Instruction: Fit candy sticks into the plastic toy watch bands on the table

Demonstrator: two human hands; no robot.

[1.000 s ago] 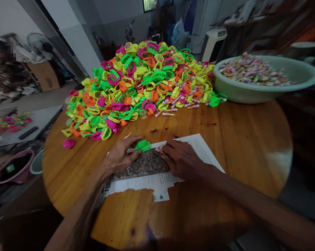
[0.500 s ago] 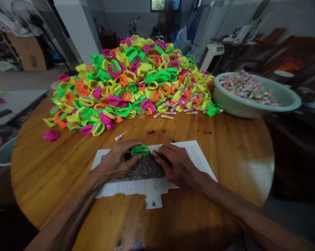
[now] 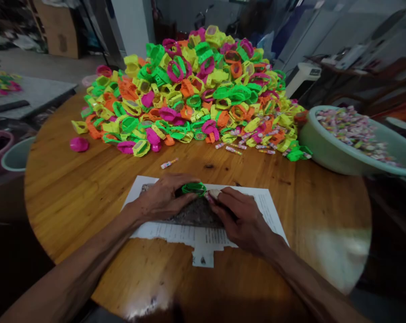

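Observation:
My left hand (image 3: 162, 199) is closed on a green plastic ring piece (image 3: 193, 188), held just above a dark speckled slab (image 3: 196, 213) that lies on a printed paper sheet (image 3: 266, 211). Pressed against the ring's right side, my right hand (image 3: 239, 215) pinches a small pink-and-white wrapped candy (image 3: 212, 195). Both hands rest near the front middle of the round wooden table (image 3: 88, 188).
A big heap of green, yellow, orange and pink plastic rings (image 3: 196, 89) fills the table's far side. A pale green basin of wrapped candies (image 3: 327, 150) sits at the right edge. Loose candies (image 3: 169, 163) and a pink cap (image 3: 79, 144) lie on the wood. Buckets (image 3: 1, 154) stand at the left.
The view has swung left and closer. Both hands stayed on the slab, holding the green ring and the candy, with the right fingers now tight against the ring.

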